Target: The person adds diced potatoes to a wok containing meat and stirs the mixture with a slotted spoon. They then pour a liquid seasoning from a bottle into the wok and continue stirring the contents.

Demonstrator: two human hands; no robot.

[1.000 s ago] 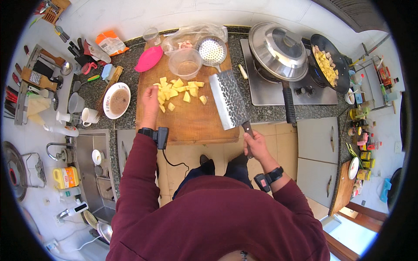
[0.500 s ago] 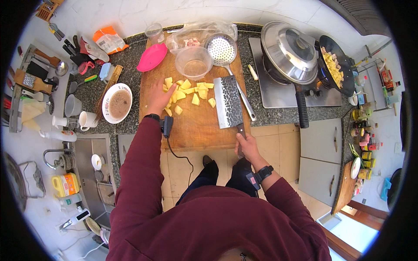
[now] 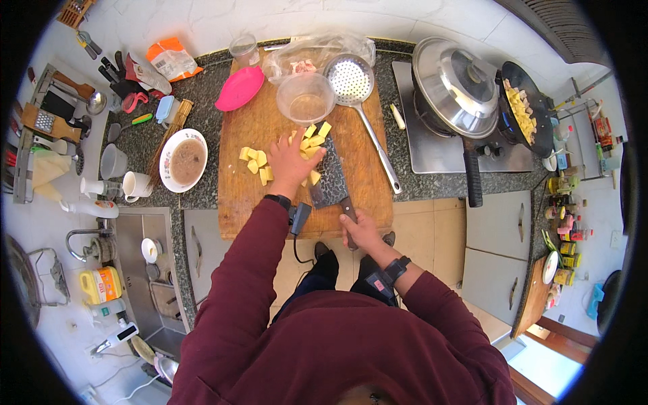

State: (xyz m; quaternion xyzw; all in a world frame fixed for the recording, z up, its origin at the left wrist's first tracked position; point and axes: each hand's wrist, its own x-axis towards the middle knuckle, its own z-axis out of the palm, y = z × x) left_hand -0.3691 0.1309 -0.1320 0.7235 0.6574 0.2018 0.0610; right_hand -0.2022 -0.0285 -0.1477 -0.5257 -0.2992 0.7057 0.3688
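My right hand [image 3: 362,231] is closed round the dark handle of a cleaver [image 3: 331,177], whose wide mottled blade lies low over the wooden cutting board [image 3: 236,206]. Fingers spread, my left hand [image 3: 291,163] rests over cut yellow potato chunks [image 3: 314,140] beside the blade. Some chunks lie against the blade's far end, and others sit left of my hand; those under my palm are hidden. Behind the chunks stands a clear plastic bowl [image 3: 305,99]. A metal skimmer [image 3: 364,115] lies along the board's right side.
A pink dish [image 3: 239,88] and a clear plastic bag [image 3: 324,50] are at the board's back. To the left stands a bowl of brownish liquid [image 3: 183,162]. On the right, a lidded wok [image 3: 451,81] and an open wok of food [image 3: 521,111] occupy the stove.
My left hand has moved right across the chunks, gathering some closer to the blade. The cleaver has shifted left and tilted, its blade now among the chunks and away from the skimmer.
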